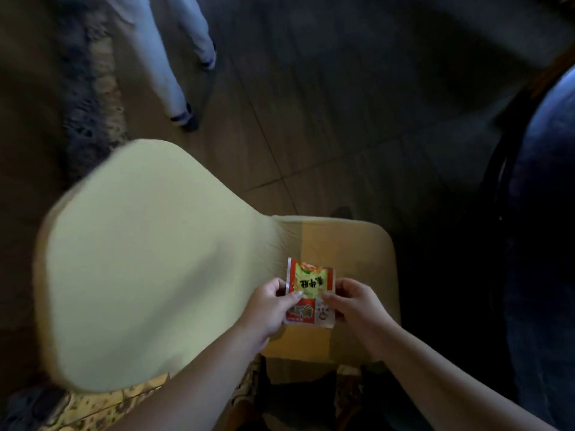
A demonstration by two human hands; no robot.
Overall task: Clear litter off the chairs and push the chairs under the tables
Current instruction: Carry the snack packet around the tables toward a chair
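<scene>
- Head view: snack wrapper (309,292), red/yellow/green w/ print, held over chair seat (357,244), near the backrest base.
- Left hand (267,306) grip pinches wrapper's left edge; right hand (354,301) grip pinches right edge.
- Pale yellow chair backrest (149,262) to the left, blurred.
- Wood floor (311,119) beyond; another person's legs (174,57) upper left.

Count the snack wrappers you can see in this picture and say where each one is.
1. The snack wrapper is held over the chair seat between the left hand and right hand. Others could be hidden.
</scene>
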